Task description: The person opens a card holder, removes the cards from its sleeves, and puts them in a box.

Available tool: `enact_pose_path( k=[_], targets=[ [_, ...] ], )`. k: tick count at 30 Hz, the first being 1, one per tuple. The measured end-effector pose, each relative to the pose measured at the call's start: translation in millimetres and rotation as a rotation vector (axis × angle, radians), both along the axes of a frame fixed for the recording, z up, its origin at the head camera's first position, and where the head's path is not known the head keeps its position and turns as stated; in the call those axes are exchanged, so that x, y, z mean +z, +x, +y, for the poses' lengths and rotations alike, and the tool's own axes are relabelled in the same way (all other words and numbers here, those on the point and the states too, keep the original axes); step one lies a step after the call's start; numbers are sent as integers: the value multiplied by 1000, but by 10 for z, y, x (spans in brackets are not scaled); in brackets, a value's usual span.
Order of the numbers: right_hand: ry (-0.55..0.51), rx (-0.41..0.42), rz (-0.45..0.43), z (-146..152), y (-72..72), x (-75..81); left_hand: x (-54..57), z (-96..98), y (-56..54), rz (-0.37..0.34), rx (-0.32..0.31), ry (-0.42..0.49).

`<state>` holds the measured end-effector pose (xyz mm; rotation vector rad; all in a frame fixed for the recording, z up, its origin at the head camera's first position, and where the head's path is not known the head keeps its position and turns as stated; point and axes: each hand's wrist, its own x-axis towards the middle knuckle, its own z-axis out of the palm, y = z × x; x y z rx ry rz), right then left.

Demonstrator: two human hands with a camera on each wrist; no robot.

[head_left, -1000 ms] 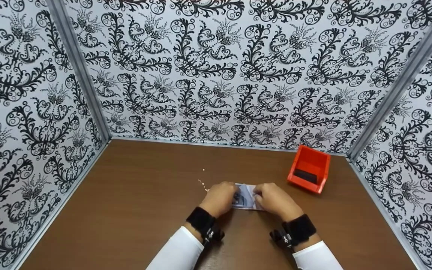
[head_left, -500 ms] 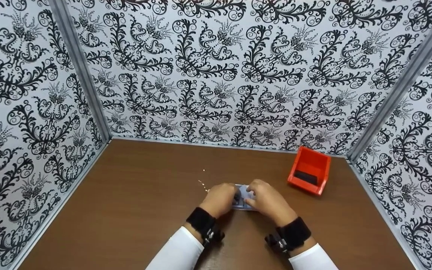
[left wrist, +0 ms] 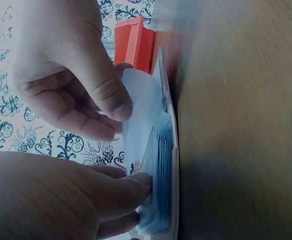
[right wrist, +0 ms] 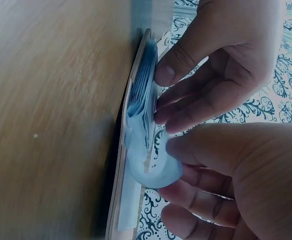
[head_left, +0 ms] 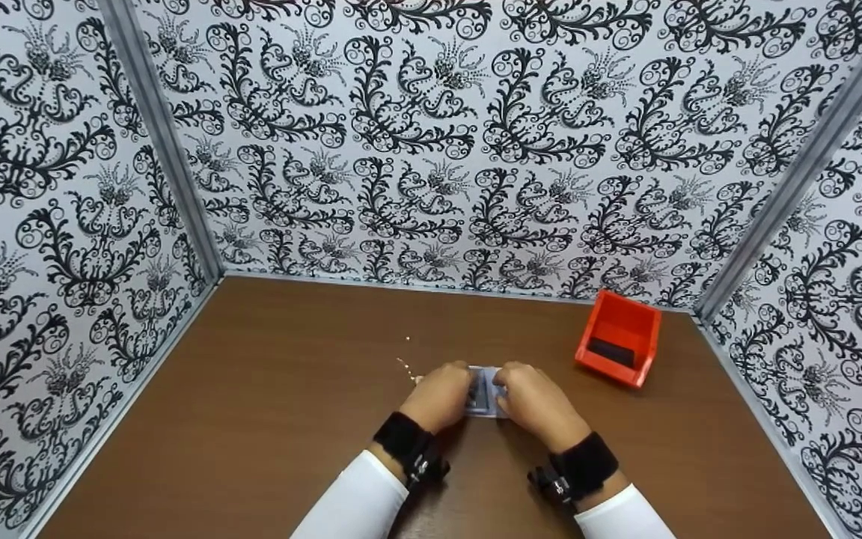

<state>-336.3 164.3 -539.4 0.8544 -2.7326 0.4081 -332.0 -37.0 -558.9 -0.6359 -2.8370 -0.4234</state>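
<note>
A small booklet [head_left: 485,404] of several clear plastic sleeves lies on the table between my two hands, its covers spread out flat. In the left wrist view its sleeves [left wrist: 162,175] form a bluish stack on a thin stiff cover. My left hand [head_left: 440,395] holds the stack on the left side, thumb and fingertips on the sleeves. On the right side, my right hand [head_left: 539,397] pinches one clear sleeve [right wrist: 158,172], which bends up in a curve off the cover. What the sleeves contain cannot be made out.
Toward the back right stands a red bin [head_left: 623,326] with a black item [head_left: 610,352] in its front. A thin string of pale beads [head_left: 405,367] lies just beyond my left hand. Patterned walls [head_left: 416,150] enclose the brown table [head_left: 289,419].
My right hand has moved a little left over the booklet, with the sleeve between its fingers. The left hand has stayed nearly in place, and the red bin has not moved.
</note>
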Motion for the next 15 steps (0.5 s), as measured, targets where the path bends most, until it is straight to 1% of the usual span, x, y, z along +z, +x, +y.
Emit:
enact_pose_path(
  k=[2,4,7,11,15],
  targets=[
    [0,-8,3,-1,-7,7,13,3,9,-26,14,17],
    [-5,-17,6,-2,-14,10,11,4,11,-29,19,21],
    [-25,-37,9,-4,-22,10,-1,1,15,-13,15,6],
    [-61,-80,-8,4,-21,13,-10,-5,19,23,5,-28],
    [-85,-132,-30,22,-26,15,10,-12,33,39,5,-34]
  ],
)
